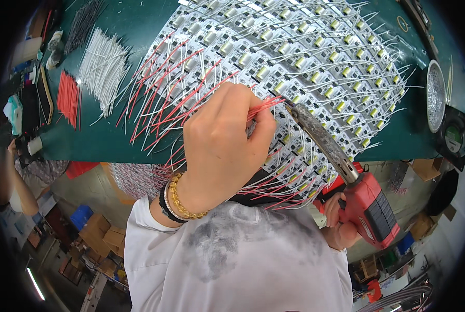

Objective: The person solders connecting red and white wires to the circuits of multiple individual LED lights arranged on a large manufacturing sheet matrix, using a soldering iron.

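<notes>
My left hand (pixel 227 135) is closed in a pinch on several red wires (pixel 263 105), whose ends point right over the panel of circuit boards (pixel 243 48). Rows of small yellowish cylindrical parts and many attached white and red wires cover this panel. In my right hand (pixel 340 227) is a red soldering gun (pixel 368 208), gripped by its handle. Its long, darkened metal barrel (pixel 321 136) slants up and left, with the tip beside the ends of the red wires. Whether the tip touches a wire or the board I cannot tell.
Bundles of red wires (pixel 69 98), white wires (pixel 104 65) and black wires (pixel 84 23) lie on the green table (pixel 94 143) at the left. A round metal dish (pixel 436 96) and a black spool (pixel 453 136) stand at the right. Another person's arm (pixel 24 190) shows at far left.
</notes>
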The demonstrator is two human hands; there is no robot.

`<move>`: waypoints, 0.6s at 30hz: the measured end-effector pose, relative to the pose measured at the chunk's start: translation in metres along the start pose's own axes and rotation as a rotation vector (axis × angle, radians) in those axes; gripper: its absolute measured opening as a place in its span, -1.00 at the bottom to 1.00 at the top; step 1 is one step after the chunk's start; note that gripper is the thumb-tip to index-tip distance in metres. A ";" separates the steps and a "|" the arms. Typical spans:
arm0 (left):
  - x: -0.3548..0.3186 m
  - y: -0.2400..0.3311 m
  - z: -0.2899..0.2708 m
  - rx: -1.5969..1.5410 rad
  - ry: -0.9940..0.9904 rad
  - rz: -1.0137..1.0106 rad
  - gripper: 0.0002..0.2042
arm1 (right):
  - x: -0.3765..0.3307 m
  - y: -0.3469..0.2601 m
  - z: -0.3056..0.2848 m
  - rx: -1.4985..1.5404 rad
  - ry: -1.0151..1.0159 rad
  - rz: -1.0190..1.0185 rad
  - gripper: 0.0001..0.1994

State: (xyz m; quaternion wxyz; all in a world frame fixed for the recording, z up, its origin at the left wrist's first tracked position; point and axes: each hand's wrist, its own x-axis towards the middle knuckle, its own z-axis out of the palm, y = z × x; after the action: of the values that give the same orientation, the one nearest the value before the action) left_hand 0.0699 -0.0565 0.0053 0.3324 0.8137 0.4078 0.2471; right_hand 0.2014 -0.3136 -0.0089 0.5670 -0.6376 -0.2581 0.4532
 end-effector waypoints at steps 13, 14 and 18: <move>-0.004 -0.006 0.000 0.045 0.010 0.047 -0.85 | -0.014 0.039 -0.024 -0.053 -0.031 -0.519 -0.81; -0.004 -0.006 0.000 0.050 0.016 0.051 -0.84 | -0.014 0.041 -0.025 0.032 -0.043 -0.539 -0.80; -0.005 -0.007 0.002 0.037 0.047 0.074 -0.84 | 0.003 0.001 0.013 0.054 0.147 -0.281 -0.79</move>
State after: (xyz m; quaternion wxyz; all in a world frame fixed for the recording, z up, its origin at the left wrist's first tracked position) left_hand 0.0650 -0.0580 -0.0022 0.2983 0.8282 0.3894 0.2710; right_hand 0.1910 -0.3054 -0.0101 0.6590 -0.6113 -0.2902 0.3284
